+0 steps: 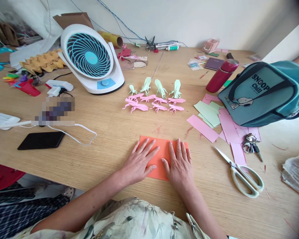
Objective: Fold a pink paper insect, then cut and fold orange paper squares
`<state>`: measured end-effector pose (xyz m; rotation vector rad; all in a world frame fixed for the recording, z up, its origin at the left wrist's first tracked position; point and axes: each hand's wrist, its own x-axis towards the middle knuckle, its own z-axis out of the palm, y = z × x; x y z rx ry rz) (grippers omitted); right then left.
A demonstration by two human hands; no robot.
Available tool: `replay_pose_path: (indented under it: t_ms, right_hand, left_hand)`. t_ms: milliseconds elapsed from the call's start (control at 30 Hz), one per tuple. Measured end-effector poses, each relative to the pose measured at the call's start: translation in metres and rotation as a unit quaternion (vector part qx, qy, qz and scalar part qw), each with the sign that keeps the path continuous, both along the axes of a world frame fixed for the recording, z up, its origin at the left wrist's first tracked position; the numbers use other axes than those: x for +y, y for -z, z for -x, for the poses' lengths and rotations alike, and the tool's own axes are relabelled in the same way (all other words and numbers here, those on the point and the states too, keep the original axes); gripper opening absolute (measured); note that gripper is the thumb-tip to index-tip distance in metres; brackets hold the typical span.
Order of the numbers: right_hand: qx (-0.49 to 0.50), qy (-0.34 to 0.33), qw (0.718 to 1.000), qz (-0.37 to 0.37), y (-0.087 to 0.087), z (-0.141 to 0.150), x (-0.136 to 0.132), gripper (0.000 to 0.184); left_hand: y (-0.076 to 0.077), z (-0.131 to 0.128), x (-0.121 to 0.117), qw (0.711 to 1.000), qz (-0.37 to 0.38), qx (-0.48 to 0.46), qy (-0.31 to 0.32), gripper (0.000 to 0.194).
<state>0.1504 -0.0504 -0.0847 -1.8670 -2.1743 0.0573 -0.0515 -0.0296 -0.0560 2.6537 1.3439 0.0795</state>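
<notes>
A sheet of orange paper (157, 166) lies flat on the wooden table in front of me. My left hand (139, 162) rests on its left side with the fingers spread. On its right side lies my right hand (179, 164), palm down and fingers stretched out, thumb pointing inward. Parts of the sheet are hidden beneath both hands. Beyond the paper stand several folded pink paper insects (138, 106) in rows, with several pale green ones (160, 88) behind them.
White-handled scissors (244, 177) lie open at the right, near keys (249, 143) and loose pink and green paper strips (207, 113). A teal bag (264, 96) and red flask (222, 75) stand behind. A fan (91, 59) and black phone (41, 140) are at the left.
</notes>
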Motion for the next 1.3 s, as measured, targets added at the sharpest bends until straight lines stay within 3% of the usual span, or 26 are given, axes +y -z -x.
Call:
replay_pose_path:
  t_ms: [200,267,333,367,400,467,500,567,633,700,800,833,867,900,967,1033,1067,1100,1167,1300]
  right_hand:
    - [0.010,0.000,1.000,0.005,-0.001,0.000,0.000,0.064]
    - [0.008,-0.002,1.000,0.002,-0.002,0.000,0.000,0.063]
    - [0.005,-0.003,1.000,-0.003,-0.001,0.000,0.000,0.063]
    - [0.003,-0.003,1.000,-0.004,-0.001,0.000,0.000,0.064]
    - [0.003,-0.002,1.000,-0.005,0.000,0.000,0.000,0.064]
    - [0.004,0.001,1.000,-0.004,0.001,0.000,0.000,0.064]
    - [0.005,0.003,1.000,-0.004,0.001,0.001,0.000,0.064]
    - [0.006,0.004,1.000,-0.003,0.000,0.001,0.000,0.063]
    - [0.004,0.004,1.000,-0.002,-0.001,0.001,0.000,0.063]
    - [0.002,0.004,1.000,-0.002,-0.002,0.002,0.000,0.063]
    - [-0.008,0.006,1.000,-0.001,-0.002,0.001,0.000,0.063]
    - [-0.012,0.006,1.000,-0.001,-0.002,0.001,0.000,0.063]
    - [-0.016,0.006,1.000,0.000,-0.001,0.001,0.000,0.063]
    - [-0.019,0.005,1.000,0.000,-0.001,0.001,0.000,0.063]
    - [-0.025,0.004,1.000,-0.001,0.000,0.001,0.000,0.062]
    - [-0.031,0.003,0.999,-0.003,0.001,0.001,0.000,0.062]
    - [-0.034,0.003,0.999,-0.005,0.001,0.000,0.000,0.062]
    - [-0.036,0.003,0.999,-0.007,0.002,0.000,-0.001,0.062]
    - [-0.037,0.003,0.999,-0.012,0.003,0.000,-0.001,0.061]
    - [-0.033,-0.002,0.999,-0.022,0.005,-0.001,-0.001,0.060]
  left_hand:
    - [0.006,0.039,-0.012,0.998,0.014,-0.030,-0.052,0.070]
    - [0.003,0.050,-0.018,0.988,0.061,-0.117,-0.082,0.078]
    - [-0.003,0.062,-0.024,0.942,0.125,-0.271,-0.155,0.079]
    - [-0.006,0.069,-0.027,0.896,0.146,-0.366,-0.207,0.074]
    - [-0.010,0.075,-0.028,0.828,0.166,-0.468,-0.260,0.072]
    - [-0.017,0.087,-0.029,0.658,0.171,-0.638,-0.361,0.069]
    - [-0.020,0.092,-0.027,0.575,0.158,-0.693,-0.406,0.064]
    - [-0.027,0.101,-0.023,0.449,0.138,-0.743,-0.477,0.054]
    - [-0.032,0.106,-0.019,0.384,0.140,-0.752,-0.518,0.045]
    - [-0.034,0.109,-0.016,0.365,0.155,-0.750,-0.529,0.037]
    - [-0.033,0.109,-0.015,0.386,0.174,-0.733,-0.532,0.027]
    - [-0.032,0.109,-0.015,0.414,0.183,-0.720,-0.526,0.026]
    - [-0.030,0.108,-0.014,0.458,0.193,-0.700,-0.512,0.026]
    - [-0.028,0.106,-0.013,0.521,0.199,-0.669,-0.491,0.028]
    - [-0.022,0.103,-0.005,0.680,0.173,-0.568,-0.431,0.042]
    - [-0.017,0.103,0.010,0.826,0.056,-0.420,-0.371,0.052]
    - [-0.014,0.104,0.018,0.883,0.003,-0.324,-0.339,0.057]
    - [-0.012,0.107,0.027,0.921,-0.035,-0.235,-0.308,0.062]
    - [-0.009,0.114,0.042,0.948,-0.072,-0.097,-0.295,0.069]
    - [-0.010,0.135,0.047,0.900,-0.134,0.007,-0.414,0.062]
